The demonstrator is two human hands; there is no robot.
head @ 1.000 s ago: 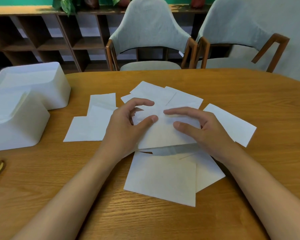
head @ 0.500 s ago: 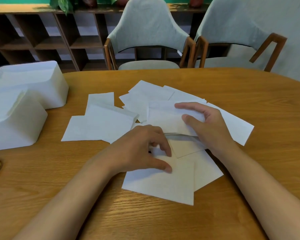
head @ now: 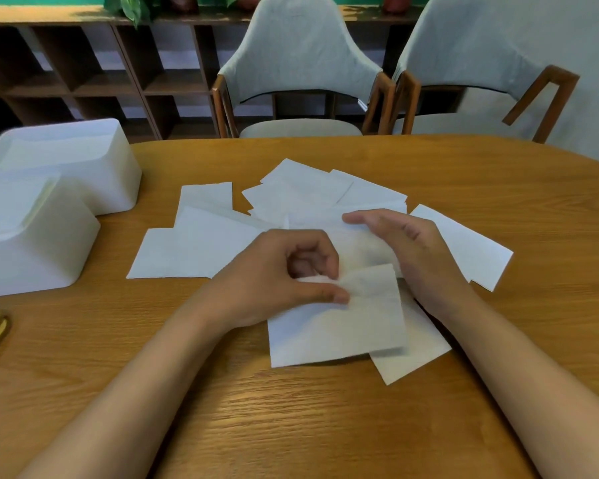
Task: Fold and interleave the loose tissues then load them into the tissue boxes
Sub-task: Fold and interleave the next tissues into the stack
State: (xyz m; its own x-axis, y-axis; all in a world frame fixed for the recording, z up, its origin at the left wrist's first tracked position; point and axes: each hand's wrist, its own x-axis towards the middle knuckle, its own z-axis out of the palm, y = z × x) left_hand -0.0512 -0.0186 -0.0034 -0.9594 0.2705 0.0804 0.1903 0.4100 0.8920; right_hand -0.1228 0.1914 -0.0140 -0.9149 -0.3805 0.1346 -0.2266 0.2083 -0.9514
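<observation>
Soft, thin, light tissue point(head: 336, 330), easy to tear; pinched at top edge by left grip point(head: 277, 278). Right grip point(head: 419, 250) over pile point(head: 301, 191), holding or not: cannot tell. Best lifted gently by corners.

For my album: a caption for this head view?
Left hand pinches a loose tissue; right hand holds a folded tissue.
</observation>
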